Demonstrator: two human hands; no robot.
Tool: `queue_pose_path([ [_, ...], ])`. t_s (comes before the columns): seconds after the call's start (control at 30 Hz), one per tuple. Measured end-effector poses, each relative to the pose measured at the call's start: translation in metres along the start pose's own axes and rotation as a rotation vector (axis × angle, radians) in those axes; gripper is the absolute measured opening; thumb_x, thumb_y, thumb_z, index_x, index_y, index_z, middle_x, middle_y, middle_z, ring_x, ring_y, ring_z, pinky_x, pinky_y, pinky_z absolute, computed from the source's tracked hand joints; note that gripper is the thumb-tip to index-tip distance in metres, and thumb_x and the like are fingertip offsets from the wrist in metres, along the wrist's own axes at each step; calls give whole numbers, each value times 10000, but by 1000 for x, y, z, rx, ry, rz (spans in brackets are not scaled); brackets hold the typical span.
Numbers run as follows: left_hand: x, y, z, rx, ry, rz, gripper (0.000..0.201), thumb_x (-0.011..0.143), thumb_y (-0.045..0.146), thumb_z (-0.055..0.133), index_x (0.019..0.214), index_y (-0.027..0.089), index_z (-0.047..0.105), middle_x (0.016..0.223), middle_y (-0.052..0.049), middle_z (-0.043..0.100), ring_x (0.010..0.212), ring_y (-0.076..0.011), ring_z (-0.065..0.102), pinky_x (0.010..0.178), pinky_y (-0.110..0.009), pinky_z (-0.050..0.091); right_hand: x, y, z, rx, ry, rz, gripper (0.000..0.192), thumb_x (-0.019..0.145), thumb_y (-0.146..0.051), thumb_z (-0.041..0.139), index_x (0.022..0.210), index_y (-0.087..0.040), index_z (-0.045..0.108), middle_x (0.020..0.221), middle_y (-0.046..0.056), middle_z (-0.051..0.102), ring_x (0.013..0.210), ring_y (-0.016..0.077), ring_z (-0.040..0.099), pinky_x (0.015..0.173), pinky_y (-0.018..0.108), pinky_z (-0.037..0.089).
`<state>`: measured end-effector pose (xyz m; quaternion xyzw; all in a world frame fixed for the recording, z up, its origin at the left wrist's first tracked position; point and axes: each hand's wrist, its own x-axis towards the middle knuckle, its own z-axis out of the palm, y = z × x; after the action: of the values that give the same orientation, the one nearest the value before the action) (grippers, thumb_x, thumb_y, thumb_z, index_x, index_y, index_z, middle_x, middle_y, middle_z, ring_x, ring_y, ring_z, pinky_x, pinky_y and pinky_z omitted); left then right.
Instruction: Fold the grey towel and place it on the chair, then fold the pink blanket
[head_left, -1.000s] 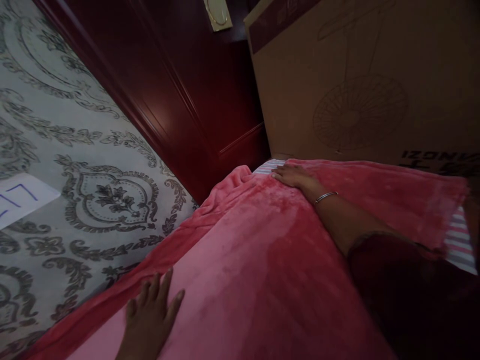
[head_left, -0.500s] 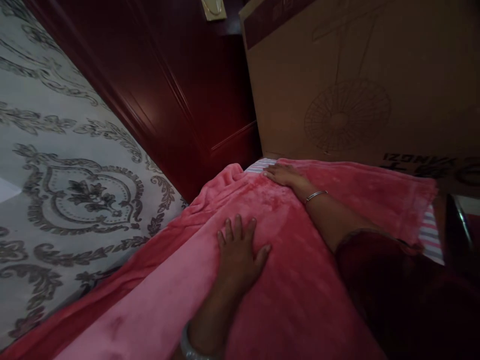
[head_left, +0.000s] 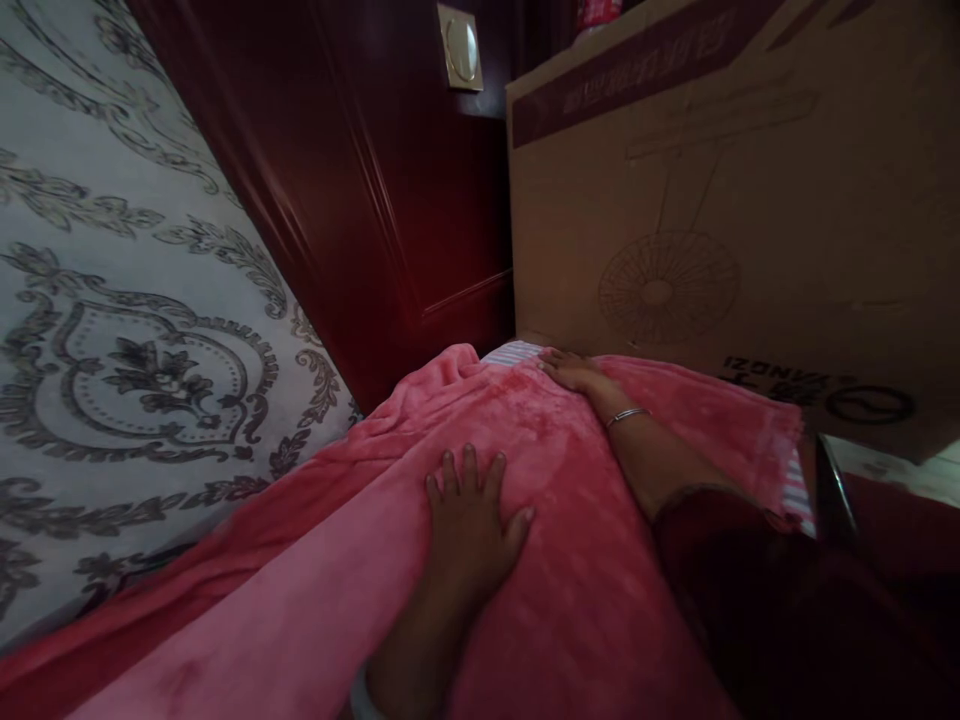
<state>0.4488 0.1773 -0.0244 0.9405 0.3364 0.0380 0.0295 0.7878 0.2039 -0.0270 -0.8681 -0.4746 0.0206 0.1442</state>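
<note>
A pink plush blanket [head_left: 315, 590] spreads away from me, with loose folds along its left side. My left hand [head_left: 471, 520] lies flat on it near the middle, fingers spread, holding nothing. Farther off, my right hand [head_left: 574, 372] rests palm down near the blanket's far edge, its fingers stretched out to the left. Beside its fingertips, a strip of grey-and-white striped cloth [head_left: 511, 352] shows from under the blanket. More of that striped cloth shows at the blanket's right corner.
Patterned wallpaper [head_left: 150, 370] covers the wall at left. A dark red wooden panel [head_left: 390, 200] with a gold fitting [head_left: 460, 48] stands at the far end. Right of it, a large cardboard box [head_left: 810, 240] stands close behind the blanket. A dark glossy edge [head_left: 836, 490] is at right.
The view has tilted up a little, showing more of the box and the gold fitting. Both hands stay flat on the blanket in nearly the same places.
</note>
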Motion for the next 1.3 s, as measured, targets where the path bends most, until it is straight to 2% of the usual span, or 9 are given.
queue_pose_path([
  [0.27,1,-2,4,-8,55,15,742,895,657,441,1540,298,357,1641,-140,238,1488,-459,177,1139,-688,176,-17,-3,-13,57,21,-73,566,1029,-426,226,1349,-165,613,1368,132,610,1265,274,568,1069,421,434],
  [0.4,2,-3,5,-7,96,29,728,887,644,479,1517,288,404,1621,-152,288,1473,-465,218,1129,-681,206,-43,-5,-19,92,-15,-178,540,1033,-427,249,1475,-230,488,1540,44,438,1431,212,384,1187,406,296],
  [0.6,13,-14,-1,-281,278,-19,499,996,371,312,1382,185,569,1472,-133,529,1396,-298,435,1168,-512,303,-165,-52,5,175,-120,-443,640,1010,-548,346,1573,-250,295,1647,90,152,1527,288,56,1208,584,29],
  [0.73,24,-28,-4,-585,378,-87,594,1002,340,163,1263,116,647,1317,-136,658,1279,-233,564,1126,-399,401,-268,-99,0,371,-305,-817,652,979,-580,436,1567,-338,290,1649,59,175,1525,293,83,1199,614,29],
  [0.83,28,-32,-3,-611,350,-110,594,990,340,170,1220,123,672,1257,-131,693,1232,-245,595,1105,-425,420,-289,-109,-20,530,-407,-997,576,990,-557,433,1522,-341,399,1567,41,400,1472,234,303,1217,499,183],
  [0.93,25,-27,-3,-416,301,-84,514,979,347,274,1300,167,633,1363,-113,629,1308,-261,529,1125,-460,377,-249,-79,-40,561,-146,-757,584,1011,-568,337,1509,-278,435,1502,68,491,1409,208,412,1180,418,311],
  [1.03,19,-18,-4,-137,226,-55,519,958,388,397,1420,199,541,1516,-134,478,1388,-332,432,1123,-525,343,-193,-22,-46,198,80,-296,591,1001,-557,347,1527,-293,402,1590,73,353,1484,282,264,1209,556,181],
  [1.13,14,-12,-6,36,163,-18,564,950,408,430,1468,192,488,1557,-177,404,1388,-387,415,1102,-560,340,-166,27,-35,-88,39,33,651,984,-601,340,1554,-285,348,1628,93,250,1511,354,136,1168,666,134],
  [1.3,12,-14,-3,128,162,32,572,975,411,377,1487,168,454,1561,-205,385,1409,-382,393,1107,-541,336,-168,52,-13,-155,-22,79,696,990,-647,220,1590,-294,232,1656,70,147,1524,322,74,1169,652,132],
])
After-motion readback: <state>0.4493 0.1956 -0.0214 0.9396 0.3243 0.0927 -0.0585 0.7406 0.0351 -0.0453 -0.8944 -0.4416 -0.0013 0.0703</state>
